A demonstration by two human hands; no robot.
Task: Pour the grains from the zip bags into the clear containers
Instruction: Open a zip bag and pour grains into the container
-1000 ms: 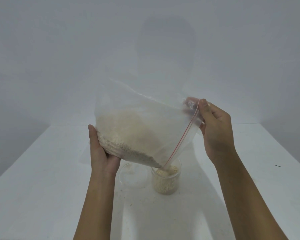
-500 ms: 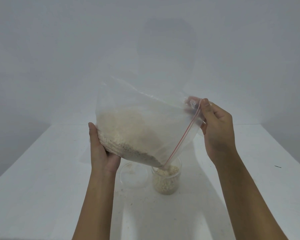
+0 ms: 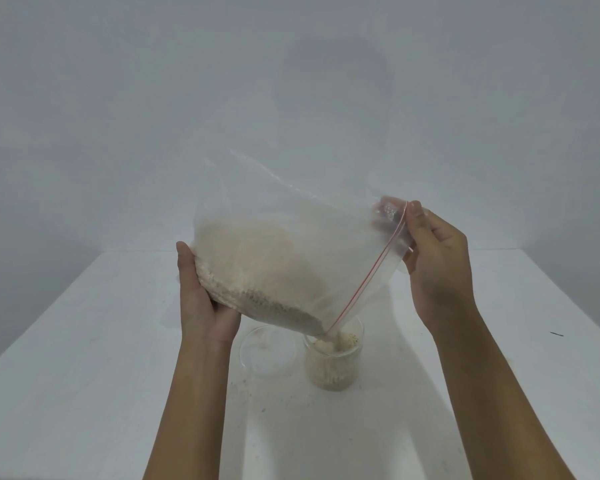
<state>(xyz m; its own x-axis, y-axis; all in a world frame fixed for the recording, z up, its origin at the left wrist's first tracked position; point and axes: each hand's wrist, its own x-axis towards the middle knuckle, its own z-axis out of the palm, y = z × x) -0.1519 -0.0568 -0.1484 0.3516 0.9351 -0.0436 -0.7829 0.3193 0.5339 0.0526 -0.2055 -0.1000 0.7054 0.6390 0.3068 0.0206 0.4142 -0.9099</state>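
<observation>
both forearms reach forward over the white surface (image 3: 84, 358). the left hand (image 3: 205, 299) is turned palm up beneath the heavy end of the zip bag (image 3: 326, 237), cradling it, thumb standing up along the near side and the fingers hidden behind the plastic. the right hand (image 3: 437, 258) is raised higher, wrist bent, pinching the bag's upper corner by the red zip strip (image 3: 371, 268) between thumb and fingers. the bag hangs tilted, its low corner at the mouth of a clear container (image 3: 335, 365) partly filled with grains (image 3: 257, 271), a pale stream falling into it. just to the left stands a second clear container (image 3: 269, 349), touching or nearly touching the first.
</observation>
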